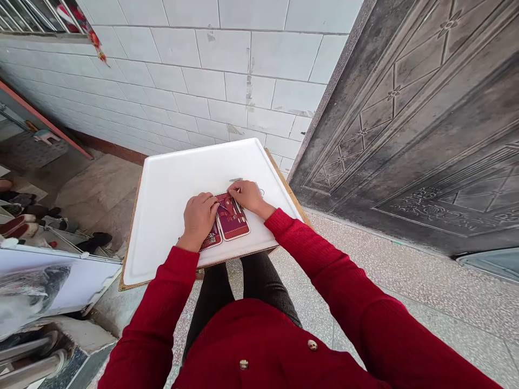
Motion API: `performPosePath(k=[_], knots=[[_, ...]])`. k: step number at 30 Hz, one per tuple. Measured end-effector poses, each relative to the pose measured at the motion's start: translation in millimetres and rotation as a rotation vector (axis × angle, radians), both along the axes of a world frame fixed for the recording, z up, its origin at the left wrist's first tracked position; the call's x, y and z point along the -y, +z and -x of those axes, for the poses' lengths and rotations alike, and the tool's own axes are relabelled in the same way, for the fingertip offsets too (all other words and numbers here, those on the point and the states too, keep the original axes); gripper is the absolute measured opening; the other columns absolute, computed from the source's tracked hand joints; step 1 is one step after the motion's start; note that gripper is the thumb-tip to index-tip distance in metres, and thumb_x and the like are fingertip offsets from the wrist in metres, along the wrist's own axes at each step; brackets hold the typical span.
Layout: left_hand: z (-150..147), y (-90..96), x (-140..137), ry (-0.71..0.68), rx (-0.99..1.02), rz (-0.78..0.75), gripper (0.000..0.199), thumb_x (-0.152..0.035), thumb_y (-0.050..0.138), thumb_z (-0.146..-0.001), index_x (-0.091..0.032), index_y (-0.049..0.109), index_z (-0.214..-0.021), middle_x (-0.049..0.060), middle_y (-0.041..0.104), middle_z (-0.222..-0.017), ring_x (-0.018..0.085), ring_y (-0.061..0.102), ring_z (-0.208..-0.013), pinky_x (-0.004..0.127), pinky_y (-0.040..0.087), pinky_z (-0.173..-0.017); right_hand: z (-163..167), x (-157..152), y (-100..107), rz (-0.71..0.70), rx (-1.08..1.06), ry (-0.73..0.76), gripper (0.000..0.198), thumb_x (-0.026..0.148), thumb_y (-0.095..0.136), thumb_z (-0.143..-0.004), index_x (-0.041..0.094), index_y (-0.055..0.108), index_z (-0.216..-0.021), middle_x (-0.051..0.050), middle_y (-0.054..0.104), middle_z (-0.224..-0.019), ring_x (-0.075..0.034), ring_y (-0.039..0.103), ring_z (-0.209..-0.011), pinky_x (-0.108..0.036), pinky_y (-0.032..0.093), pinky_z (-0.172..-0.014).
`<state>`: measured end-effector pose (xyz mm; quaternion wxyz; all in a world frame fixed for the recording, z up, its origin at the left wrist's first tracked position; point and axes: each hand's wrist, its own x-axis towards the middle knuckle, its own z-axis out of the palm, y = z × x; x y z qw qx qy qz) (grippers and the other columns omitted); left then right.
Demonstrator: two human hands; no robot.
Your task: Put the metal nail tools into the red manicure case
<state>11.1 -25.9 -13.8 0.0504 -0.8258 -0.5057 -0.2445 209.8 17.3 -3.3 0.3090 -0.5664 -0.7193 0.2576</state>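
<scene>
red knitted sweater (251, 346) faces the open, dark-red, tool-lined case (236, 231) on a white rectangular tabletop (182, 183). left hand (198, 216), fingers together, overlaps the case's left part; right hand (247, 195) bunches fingertips at its far edge; whether either clamps it, i cannot tell.

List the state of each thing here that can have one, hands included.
Red case: open, lying on the tabletop, tools inside.
Small metal tool: out of the case, lying beyond it.
Left hand: over the case, fingers bent.
Right hand: at the case's far edge, fingers bent; grip unclear.
White tabletop: bearing the case.
Dark door: apparently shut.
</scene>
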Motion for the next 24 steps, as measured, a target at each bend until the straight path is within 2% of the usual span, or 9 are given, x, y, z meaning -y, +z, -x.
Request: performPosePath(k=[4,7,12,18,24], knots=[[-2.1,1.1,0.2,0.005,-0.008,0.027,0.022,-0.024,0.052,-0.106,-0.019,0.074,-0.106,0.009,0.077,-0.115,0.029,0.069,-0.106,0.046,0.052,-0.097,-2.8,-1.6,0.9,-0.004,0.001,-0.045,0.022,0.019,0.061,-0.096,0.021,0.079,-0.084,0.000,0.081,-0.091,-0.019,0.072,-0.087,-0.028,0.049,-0.075],[-3.9,2.1,0.4,0.007,-0.004,0.040,0.021,-0.022,0.053,-0.105,-0.019,0.074,-0.107,0.009,0.077,-0.117,0.028,0.070,-0.109,0.045,0.052,-0.100,-10.8,-6.3,3.0,-0.022,-0.004,-0.121,0.020,0.022,0.061,-0.098,0.021,0.080,-0.091,-0.001,0.081,-0.096,-0.018,0.072,-0.087,-0.026,0.049,-0.075],[-5.3,0.9,1.2,0.015,0.012,0.053,0.023,-0.021,0.051,-0.106,-0.020,0.075,-0.109,0.010,0.077,-0.118,0.028,0.070,-0.111,0.046,0.052,-0.101,-28.9,-18.9,12.4,-0.035,0.200,-0.187,0.020,0.022,0.062,-0.099,0.021,0.079,-0.107,-0.004,0.080,-0.113,-0.019,0.072,-0.096,-0.027,0.050,-0.077],[-6.6,1.2,2.4,0.016,0.008,0.059,0.024,-0.022,0.052,-0.105,-0.019,0.075,-0.109,0.010,0.077,-0.119,0.029,0.069,-0.111,0.046,0.052,-0.100,-23.8,-35.0,32.3,-0.023,0.612,-0.065,0.029,0.022,0.054,-0.105,0.020,0.078,-0.121,-0.011,0.074,-0.130,-0.024,0.070,-0.110,-0.030,0.048,-0.077],[-8.8,2.5,4.9,0.047,0.012,0.082,0.024,-0.022,0.051,-0.106,-0.020,0.075,-0.109,0.009,0.076,-0.120,0.028,0.070,-0.108,0.044,0.054,-0.096,-9.5,-45.2,44.1,0.031,0.919,0.083,0.034,0.009,0.048,-0.102,0.011,0.078,-0.116,-0.019,0.074,-0.126,-0.028,0.070,-0.105,-0.032,0.048,-0.077]])
